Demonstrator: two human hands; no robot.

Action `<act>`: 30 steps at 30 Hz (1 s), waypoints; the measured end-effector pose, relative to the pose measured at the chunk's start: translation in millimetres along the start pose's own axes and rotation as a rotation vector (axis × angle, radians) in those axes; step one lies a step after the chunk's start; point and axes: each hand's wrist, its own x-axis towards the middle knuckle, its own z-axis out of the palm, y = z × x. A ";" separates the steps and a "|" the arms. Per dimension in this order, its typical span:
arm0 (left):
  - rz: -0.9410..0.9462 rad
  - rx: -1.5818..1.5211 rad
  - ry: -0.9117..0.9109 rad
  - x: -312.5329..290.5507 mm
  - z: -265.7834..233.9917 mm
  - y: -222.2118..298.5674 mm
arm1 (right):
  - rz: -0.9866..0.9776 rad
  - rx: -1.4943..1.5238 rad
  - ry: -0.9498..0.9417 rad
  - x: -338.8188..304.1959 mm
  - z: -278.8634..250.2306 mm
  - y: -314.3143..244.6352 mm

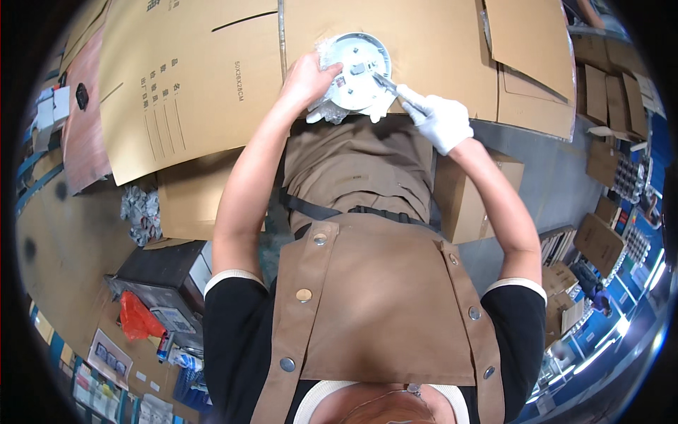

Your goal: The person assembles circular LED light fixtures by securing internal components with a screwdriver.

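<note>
A round white disc-shaped housing (353,86) with a raised rim and small parts at its middle lies on the cardboard, clear plastic wrap (325,51) bunched around its left side. My bare left hand (311,79) grips its left edge, thumb over the face. In a white glove, my right hand (441,121) is closed around a metal hand tool that looks like pliers (385,83). Its tip reaches the right of the housing's middle; whether it grips a part there is too small to tell. White glove-like fabric (381,108) shows under the housing's lower edge.
Flat cardboard (205,85) covers the work surface, with a raised flap (530,42) at the right. Cartons (480,194) stand below the edge. At lower left are a dark cabinet (159,272) and a red plastic bag (139,316). Shelves and boxes line the far right.
</note>
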 end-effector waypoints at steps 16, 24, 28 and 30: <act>-0.032 -0.044 -0.020 22.1 -8.7 -13.2 | -0.161 -0.142 -0.157 20.2 -17.3 7.1; -0.084 -0.469 -0.134 56.9 -33.0 38.9 | 0.366 0.639 0.546 2.7 17.5 26.9; 0.012 -0.601 -0.005 133.2 -60.9 91.6 | 0.786 1.254 0.868 16.2 11.1 72.9; 0.148 -0.807 -0.008 181.6 -76.4 121.0 | 0.940 1.484 0.985 25.2 -5.8 108.3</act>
